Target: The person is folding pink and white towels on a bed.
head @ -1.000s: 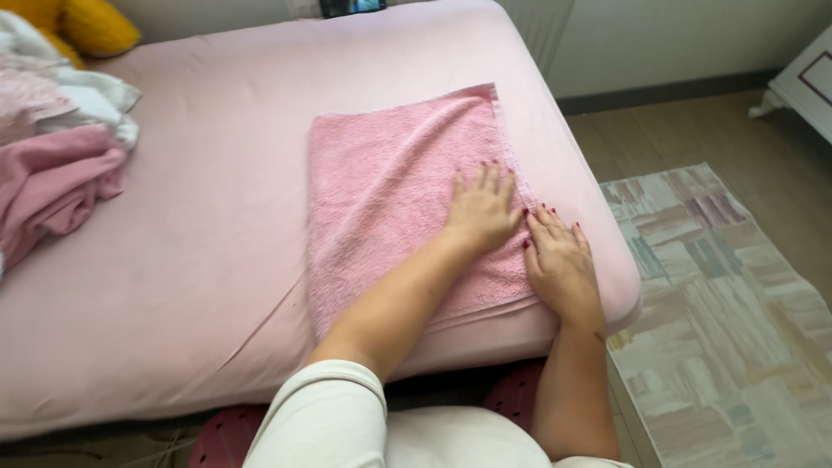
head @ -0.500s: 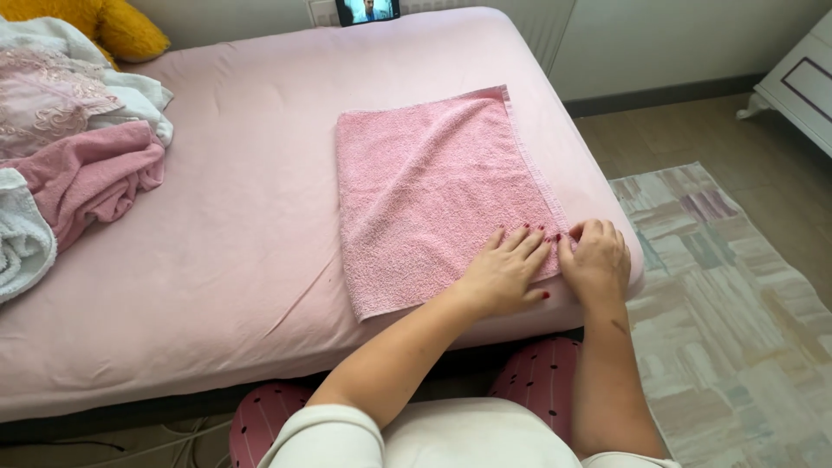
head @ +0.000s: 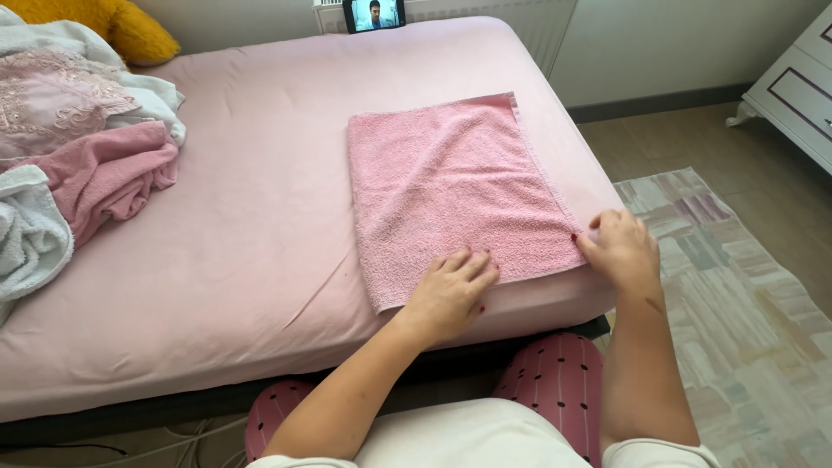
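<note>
Since the earlier frames the hands have been sliding apart along the towel's (head: 459, 195) near edge: the left hand (head: 451, 290), which was beside the right at the near right corner, is now lying further left on the near hem, and the right hand (head: 622, 247) has been shifting out to the corner itself. The towel is lying flat — folded to a rectangle — on the right part of the bed (head: 251, 217), its near edge close to the mattress edge, and it is looking smooth, with the surface no longer under the hands in the middle.

The left hand is pressing down with its fingers (head: 472, 264) spread and flat, gripping nothing. The right hand's fingers are curling at the corner, seemingly pinching the hem, though the grip itself is hidden behind the hand.

Well apart on the bed's left side, a heap of laundry (head: 78, 156) is resting untouched, and a phone (head: 374, 14) is standing at the far end. A rug (head: 745, 286) is covering the floor to the right.
</note>
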